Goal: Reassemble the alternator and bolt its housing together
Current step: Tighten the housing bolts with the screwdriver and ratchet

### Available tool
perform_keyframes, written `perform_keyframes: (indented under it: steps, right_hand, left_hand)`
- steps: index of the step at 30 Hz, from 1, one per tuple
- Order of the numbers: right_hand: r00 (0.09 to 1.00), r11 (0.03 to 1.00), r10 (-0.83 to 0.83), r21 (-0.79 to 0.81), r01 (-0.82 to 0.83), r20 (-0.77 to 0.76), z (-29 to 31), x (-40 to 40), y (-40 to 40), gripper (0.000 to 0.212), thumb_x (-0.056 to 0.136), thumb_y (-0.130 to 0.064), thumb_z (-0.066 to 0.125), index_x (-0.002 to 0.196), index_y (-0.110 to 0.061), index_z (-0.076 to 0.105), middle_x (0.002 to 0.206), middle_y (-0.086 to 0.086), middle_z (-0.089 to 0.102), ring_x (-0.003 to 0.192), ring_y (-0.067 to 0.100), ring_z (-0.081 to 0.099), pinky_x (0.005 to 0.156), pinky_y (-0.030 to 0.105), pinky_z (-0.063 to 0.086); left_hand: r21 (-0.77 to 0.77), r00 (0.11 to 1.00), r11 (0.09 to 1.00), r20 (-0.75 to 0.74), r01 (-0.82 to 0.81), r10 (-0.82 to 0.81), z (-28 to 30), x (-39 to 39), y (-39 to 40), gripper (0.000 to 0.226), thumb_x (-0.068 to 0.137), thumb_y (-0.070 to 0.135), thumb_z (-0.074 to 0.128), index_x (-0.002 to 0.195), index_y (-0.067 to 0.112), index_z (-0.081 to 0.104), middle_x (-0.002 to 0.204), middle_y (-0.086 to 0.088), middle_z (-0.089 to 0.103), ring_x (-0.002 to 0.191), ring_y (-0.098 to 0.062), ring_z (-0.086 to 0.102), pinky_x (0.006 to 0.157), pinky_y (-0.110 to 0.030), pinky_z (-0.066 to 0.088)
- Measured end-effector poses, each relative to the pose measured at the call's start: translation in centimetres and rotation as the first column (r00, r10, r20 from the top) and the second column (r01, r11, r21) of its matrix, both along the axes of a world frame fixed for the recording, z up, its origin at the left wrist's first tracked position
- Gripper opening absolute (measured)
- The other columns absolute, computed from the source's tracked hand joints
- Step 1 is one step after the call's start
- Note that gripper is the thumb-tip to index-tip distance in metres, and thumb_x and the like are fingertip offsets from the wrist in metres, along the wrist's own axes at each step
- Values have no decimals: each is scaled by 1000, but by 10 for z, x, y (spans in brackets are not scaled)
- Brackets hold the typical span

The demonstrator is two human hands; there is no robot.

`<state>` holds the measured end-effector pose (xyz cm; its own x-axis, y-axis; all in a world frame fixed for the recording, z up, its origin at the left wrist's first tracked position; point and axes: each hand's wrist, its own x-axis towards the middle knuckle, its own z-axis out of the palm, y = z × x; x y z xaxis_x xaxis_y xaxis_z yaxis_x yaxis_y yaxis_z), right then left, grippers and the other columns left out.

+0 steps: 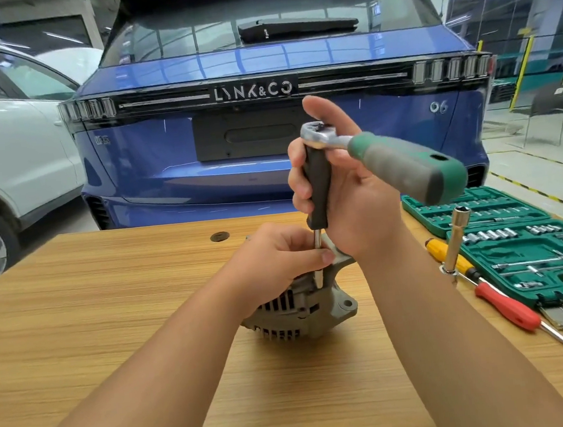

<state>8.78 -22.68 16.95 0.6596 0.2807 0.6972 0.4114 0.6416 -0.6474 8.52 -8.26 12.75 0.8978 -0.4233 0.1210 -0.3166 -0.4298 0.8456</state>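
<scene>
Two hands (346,186); one alternator (303,309); one ratchet (388,158); two screwdrivers (509,308).

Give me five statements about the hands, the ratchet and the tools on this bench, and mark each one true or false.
1. The right hand grips the black extension handle under the ratchet head. True.
2. The left hand lies flat on the table, away from the alternator. False: it rests on the alternator, fingers pinching the metal shaft near its tip.
3. The green socket case is shut. False: it lies open, sockets showing.
4. A red-handled screwdriver lies on the table to the right of the alternator. True.
5. The ratchet's grip is orange. False: it is green and grey.
</scene>
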Motion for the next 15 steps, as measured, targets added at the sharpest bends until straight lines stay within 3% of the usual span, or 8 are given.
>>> perform_keyframes:
  steps: [2, 5, 7, 9, 11, 13, 14, 15]
  right_hand:
    - [996, 997, 75, 0, -75, -47, 3, -1, -1, 53, 76, -48, 78, 123, -26, 67, 87, 10, 60, 62, 19, 50, 53, 29, 38]
    - [993, 1000, 6, -17, -8, -115, 7, -1, -1, 79, 65, -57, 85, 130, -24, 56, 84, 6, 59, 60, 17, 50, 53, 28, 38]
    - [977, 996, -84, -5, 85, -196, 8, -3, 2, 59, 82, -44, 76, 130, -18, 53, 83, 3, 56, 59, 15, 48, 52, 27, 39]
    - [929, 958, -288, -61, 282, -231, 10, -6, 5, 29, 92, -32, 67, 112, -13, 60, 73, -2, 53, 53, 13, 43, 50, 25, 37]
    - [851, 881, -473, -131, 455, -227, 12, -5, 5, 15, 92, -25, 72, 90, -13, 63, 62, -5, 48, 49, 11, 39, 48, 25, 35]
    - [861, 896, -443, -152, 417, -250, 12, -5, 3, 15, 92, -22, 72, 82, -16, 63, 61, -4, 48, 50, 11, 41, 49, 24, 36]
    - [906, 940, -338, -133, 314, -256, 12, -6, 3, 6, 93, -19, 70, 91, -17, 65, 64, -3, 51, 52, 12, 44, 51, 24, 38]
    - [941, 968, -245, -106, 226, -232, 12, -7, 2, 13, 94, -15, 68, 107, -19, 66, 68, -1, 54, 55, 12, 48, 54, 24, 41]
  left_hand:
    - [-13, 1000, 1000, -1, -1, 1, 0, 0, 0, 12, 88, 41, 74, 95, 32, 80, 97, -4, 79, 101, -29, 73, 101, -58, 53]
    - [-4, 1000, 1000, -3, -9, 9, -1, -1, 0, 6, 93, 35, 74, 92, 35, 80, 94, 2, 79, 99, -24, 73, 101, -55, 53]
    - [-2, 1000, 1000, -10, -20, 20, -1, -1, -1, 7, 94, 33, 74, 92, 35, 80, 92, 5, 79, 94, -17, 74, 100, -53, 54]
    - [25, 1000, 999, -9, -20, 20, 1, -2, -3, 7, 95, 35, 73, 95, 34, 80, 91, 8, 79, 92, -13, 73, 99, -52, 55]
    - [56, 1000, 998, -9, -18, 19, 2, -3, -6, 9, 95, 38, 72, 99, 34, 79, 93, 10, 78, 94, -14, 73, 98, -50, 56]
    - [52, 1000, 998, -7, -19, 19, 2, -3, -5, 9, 95, 37, 73, 100, 32, 78, 93, 8, 79, 95, -17, 73, 98, -52, 56]
    - [43, 1000, 999, -3, -20, 20, 2, -2, -4, 8, 94, 36, 73, 98, 31, 79, 92, 7, 79, 95, -18, 73, 98, -52, 55]
    - [32, 1000, 999, -3, -20, 20, 1, -2, -3, 6, 94, 34, 74, 96, 30, 79, 92, 6, 79, 94, -18, 73, 98, -53, 55]
